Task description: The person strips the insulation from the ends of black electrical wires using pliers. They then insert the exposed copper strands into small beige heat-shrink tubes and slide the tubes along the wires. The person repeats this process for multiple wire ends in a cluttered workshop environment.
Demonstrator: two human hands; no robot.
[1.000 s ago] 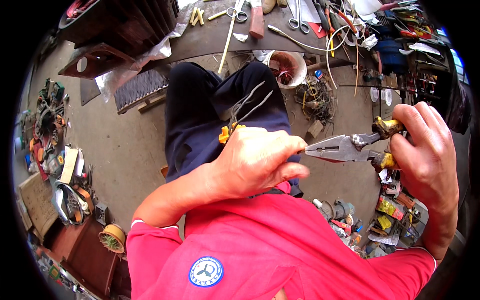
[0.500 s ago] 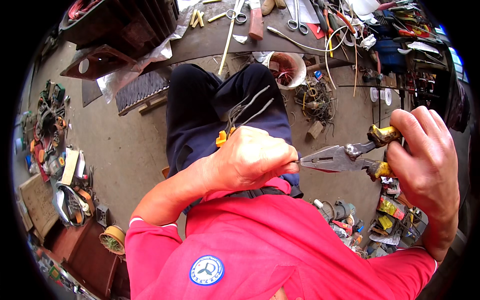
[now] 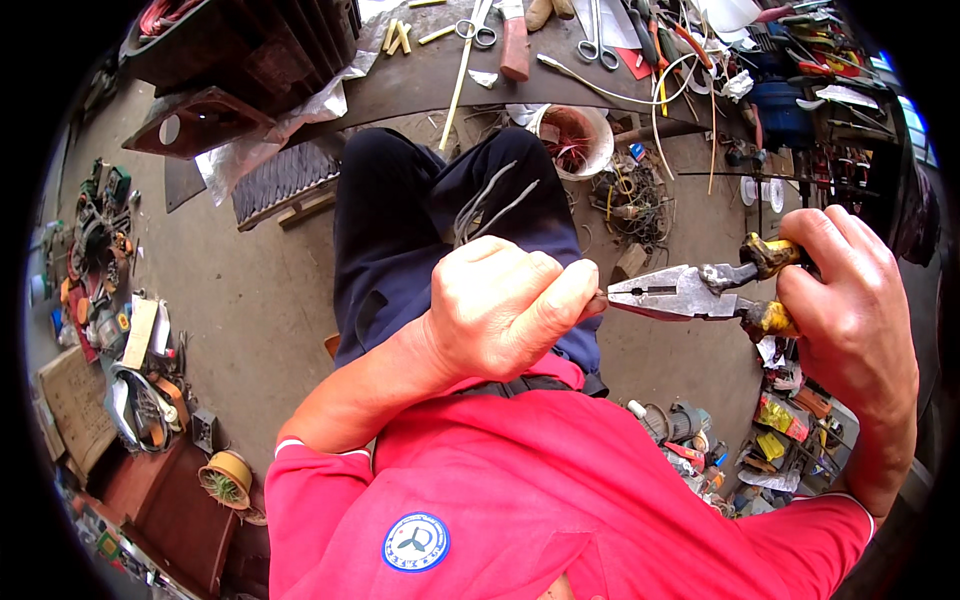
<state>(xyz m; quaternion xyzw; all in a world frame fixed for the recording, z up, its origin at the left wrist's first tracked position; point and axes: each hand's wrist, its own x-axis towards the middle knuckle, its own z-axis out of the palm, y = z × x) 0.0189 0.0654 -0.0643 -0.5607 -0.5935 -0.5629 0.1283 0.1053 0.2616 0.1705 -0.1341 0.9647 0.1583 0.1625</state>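
The left hand is curled closed around grey wires, whose loose ends poke out beyond the knuckles over the lap; its thumb presses toward the forefinger at the right. The right hand, raised on that side, grips pliers by their worn yellow handles, which stand apart. The pliers' tips point left and meet the left hand's thumb and finger — what lies between them is too hidden to tell.

Below the hands is a red shirt with a round badge; beyond them, dark trousers, knees at a bench. On the bench lie scissors, a red-handled tool and a white cable, with a finned casing at left. A white bucket of reddish strands stands by the right knee — tangled wire near it. At lower left is a potted plant.
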